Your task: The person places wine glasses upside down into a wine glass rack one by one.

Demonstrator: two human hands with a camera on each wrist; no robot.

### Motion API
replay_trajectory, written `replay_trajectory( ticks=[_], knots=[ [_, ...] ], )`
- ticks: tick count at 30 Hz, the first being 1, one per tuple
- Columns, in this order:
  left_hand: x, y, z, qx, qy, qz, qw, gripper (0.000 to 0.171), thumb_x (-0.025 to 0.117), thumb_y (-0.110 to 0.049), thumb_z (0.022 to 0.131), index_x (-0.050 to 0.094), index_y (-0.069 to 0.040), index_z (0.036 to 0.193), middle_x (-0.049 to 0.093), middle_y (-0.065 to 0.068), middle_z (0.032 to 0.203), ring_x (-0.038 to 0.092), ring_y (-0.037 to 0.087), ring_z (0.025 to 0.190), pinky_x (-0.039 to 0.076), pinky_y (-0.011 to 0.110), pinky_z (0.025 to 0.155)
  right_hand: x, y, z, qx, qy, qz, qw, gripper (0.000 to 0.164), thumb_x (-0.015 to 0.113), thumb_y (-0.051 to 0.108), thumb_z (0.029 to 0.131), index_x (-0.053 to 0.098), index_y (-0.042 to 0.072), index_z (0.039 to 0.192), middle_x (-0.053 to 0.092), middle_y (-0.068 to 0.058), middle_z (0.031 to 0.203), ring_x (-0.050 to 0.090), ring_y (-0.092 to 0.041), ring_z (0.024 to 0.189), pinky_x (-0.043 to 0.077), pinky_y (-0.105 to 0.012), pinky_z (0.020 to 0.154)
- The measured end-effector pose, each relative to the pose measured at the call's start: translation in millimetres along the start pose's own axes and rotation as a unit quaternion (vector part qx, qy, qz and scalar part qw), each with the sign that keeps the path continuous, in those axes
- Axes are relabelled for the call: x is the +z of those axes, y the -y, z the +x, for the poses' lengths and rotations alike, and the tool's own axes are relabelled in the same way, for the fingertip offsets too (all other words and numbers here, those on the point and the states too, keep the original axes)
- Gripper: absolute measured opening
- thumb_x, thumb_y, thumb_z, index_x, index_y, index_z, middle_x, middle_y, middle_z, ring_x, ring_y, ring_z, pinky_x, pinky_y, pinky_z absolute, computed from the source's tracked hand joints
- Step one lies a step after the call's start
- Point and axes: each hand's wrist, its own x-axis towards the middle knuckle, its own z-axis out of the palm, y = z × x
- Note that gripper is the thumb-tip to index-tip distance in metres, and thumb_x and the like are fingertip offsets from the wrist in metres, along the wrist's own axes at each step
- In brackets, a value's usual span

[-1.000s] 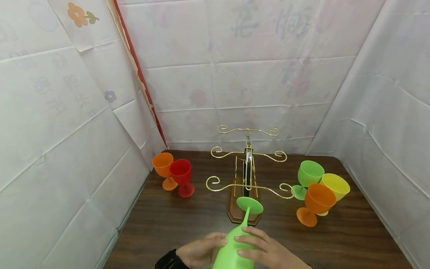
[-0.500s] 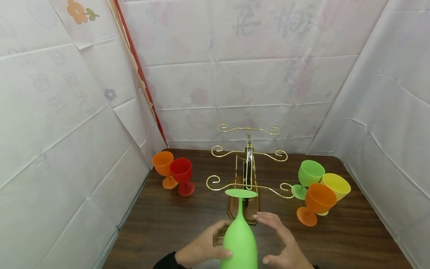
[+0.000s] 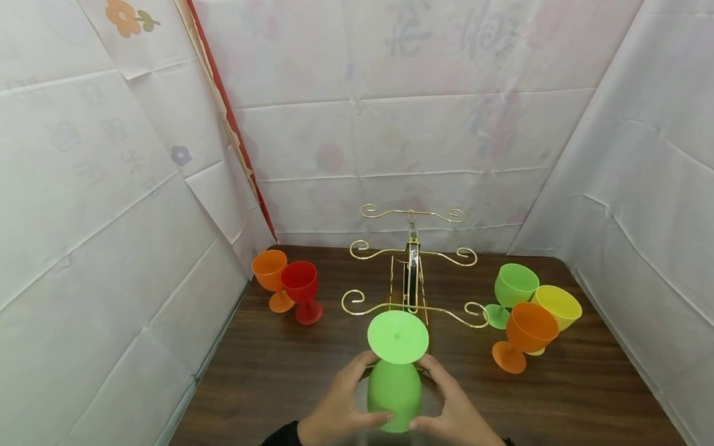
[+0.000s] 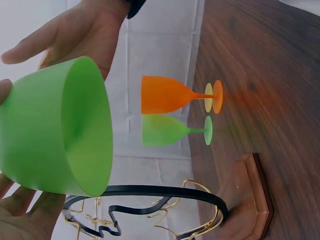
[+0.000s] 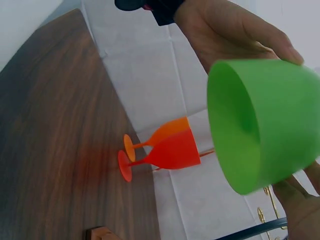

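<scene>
One green goblet point(image 3: 393, 389) is held upside down between the left hand point(image 3: 341, 401) and the right hand point(image 3: 454, 406), both curved around its bowl, in front of a gold wire rack point(image 3: 413, 269). A red goblet point(image 3: 300, 282) stands left, a yellow goblet point(image 3: 559, 305) right.

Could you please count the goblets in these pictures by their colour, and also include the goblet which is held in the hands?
Green: 2 (held green goblet, standing green goblet)
Orange: 2 (left orange goblet, right orange goblet)
Red: 1 (red goblet)
Yellow: 1 (yellow goblet)
Total: 6
</scene>
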Motion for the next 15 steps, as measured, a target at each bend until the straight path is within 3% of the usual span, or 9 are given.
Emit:
replay_trajectory(
  ticks=[4, 10, 15],
  knots=[
    [2.3, 0.9, 0.3, 0.022, -0.014, 0.03, 0.9992, 0.079, 0.079, -0.021, 0.077, 0.035, -0.007, 0.141, 0.048, 0.009, 0.133, 0.051, 0.019, 0.117, 0.049, 0.033, 0.09, 2.2, 1.7, 4.0, 0.01, -0.009, 0.012, 1.0, 0.093, 0.081, 0.001, 0.07, 0.028, 0.005, 0.146, 0.04, -0.008, 0.142, 0.044, -0.012, 0.125, 0.045, -0.029, 0.097],
    [3.8, 1.0, 0.8, 0.045, -0.026, 0.112, 0.9924, 0.08, 0.081, -0.028, 0.074, 0.039, -0.009, 0.139, 0.049, 0.007, 0.133, 0.048, 0.02, 0.12, 0.046, 0.036, 0.094, 3.6, -1.3, 7.5, -0.019, -0.017, 0.016, 1.0, 0.092, 0.083, -0.001, 0.066, 0.031, 0.0, 0.142, 0.044, -0.012, 0.138, 0.045, -0.014, 0.126, 0.04, -0.026, 0.101],
    [4.6, 2.1, 0.2, 0.055, -0.023, 0.124, 0.9905, 0.08, 0.082, -0.028, 0.073, 0.04, -0.009, 0.138, 0.049, 0.007, 0.133, 0.048, 0.021, 0.12, 0.046, 0.038, 0.093, 4.5, -4.9, 6.1, -0.033, -0.027, -0.002, 0.999, 0.088, 0.084, 0.0, 0.066, 0.035, -0.001, 0.139, 0.048, -0.009, 0.134, 0.048, -0.013, 0.122, 0.041, -0.026, 0.099]
  ],
)
